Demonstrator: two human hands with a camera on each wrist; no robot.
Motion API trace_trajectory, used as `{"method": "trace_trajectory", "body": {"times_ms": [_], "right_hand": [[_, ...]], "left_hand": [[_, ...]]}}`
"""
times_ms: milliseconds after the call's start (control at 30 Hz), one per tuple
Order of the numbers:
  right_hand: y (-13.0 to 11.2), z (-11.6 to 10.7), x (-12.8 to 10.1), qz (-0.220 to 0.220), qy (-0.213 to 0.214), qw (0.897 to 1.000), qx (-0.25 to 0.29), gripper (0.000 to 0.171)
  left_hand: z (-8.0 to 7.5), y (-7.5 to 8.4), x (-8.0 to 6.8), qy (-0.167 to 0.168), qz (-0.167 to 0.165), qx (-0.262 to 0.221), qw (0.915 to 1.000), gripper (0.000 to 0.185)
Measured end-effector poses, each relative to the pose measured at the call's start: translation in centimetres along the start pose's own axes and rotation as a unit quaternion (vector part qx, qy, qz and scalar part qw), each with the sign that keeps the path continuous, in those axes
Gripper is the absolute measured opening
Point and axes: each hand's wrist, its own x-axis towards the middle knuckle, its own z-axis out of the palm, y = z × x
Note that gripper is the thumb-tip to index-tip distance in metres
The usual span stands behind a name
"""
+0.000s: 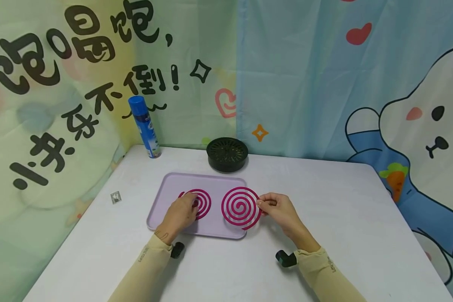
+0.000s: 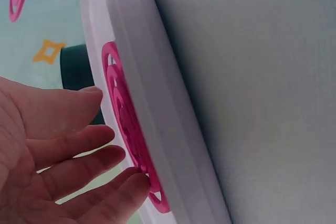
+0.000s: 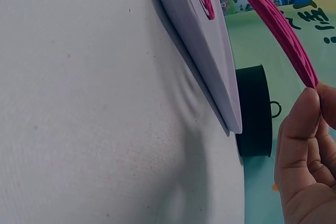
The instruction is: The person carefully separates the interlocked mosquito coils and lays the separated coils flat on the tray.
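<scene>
My right hand (image 1: 283, 212) pinches the outer edge of a pink mosquito coil (image 1: 240, 205) between thumb and fingers. That coil is held up over the right side of the lilac tray (image 1: 215, 232); the right wrist view shows it nearly edge-on and above the tray. A second pink mosquito coil (image 1: 205, 204) lies on the tray's left half, partly hidden by my left hand (image 1: 179, 216). In the left wrist view, the left fingertips (image 2: 137, 182) reach this lower coil (image 2: 123, 114) with the fingers loosely extended and the thumb apart from them.
Behind the tray stands a round black mosquito coil holder (image 1: 227, 155) with a slotted lid. A blue spray can (image 1: 145, 127) stands at the table's back left corner. A small metal piece (image 1: 115, 197) lies left of the tray. A printed curtain (image 1: 287, 84) hangs behind the white table (image 1: 324, 197).
</scene>
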Motion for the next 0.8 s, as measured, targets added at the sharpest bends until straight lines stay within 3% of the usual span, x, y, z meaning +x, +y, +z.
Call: {"method": "trace_trajectory", "body": {"times_ms": [233, 800], "right_hand": [[0.0, 0.2, 0.1, 0.001, -0.002, 1.000, -0.001, 0.023], [-0.1, 1.2, 0.8, -0.002, 0.000, 1.000, 0.000, 0.024]], "left_hand": [[0.2, -0.6, -0.1, 0.016, 0.006, -0.005, 0.9998, 0.013], [-0.3, -1.8, -0.6, 0.025, -0.007, -0.009, 0.9996, 0.026]]}}
